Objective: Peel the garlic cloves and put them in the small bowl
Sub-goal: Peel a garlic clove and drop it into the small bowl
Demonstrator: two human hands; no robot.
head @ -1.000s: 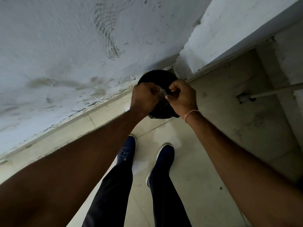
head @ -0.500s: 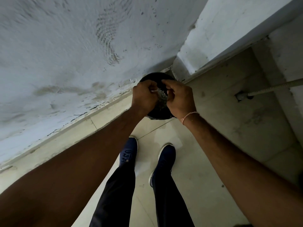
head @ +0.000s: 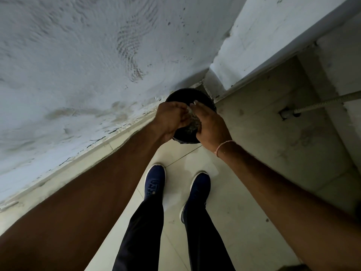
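Note:
A round black bin (head: 186,94) stands on the floor in the corner of the wall. Both my hands hover over its mouth. My left hand (head: 171,118) has its fingers curled toward the palm and pinches a pale papery scrap of garlic peel (head: 189,110). My right hand (head: 211,126) is beside it, fingers stretched out straight and brushing against the left hand's fingers. Greyish peel bits (head: 193,124) show between the two hands, inside the bin. No garlic clove or small bowl is in sight.
A rough whitewashed wall (head: 78,65) runs along the left. A concrete ledge (head: 273,36) and a ribbed metal hose (head: 320,102) are at the right. My blue shoes (head: 155,182) stand on the tiled floor (head: 244,202) just before the bin.
My right hand has gone from curled and pinching the scrap to fingers stretched straight. Both hands stay over the bin; the view shifted slightly.

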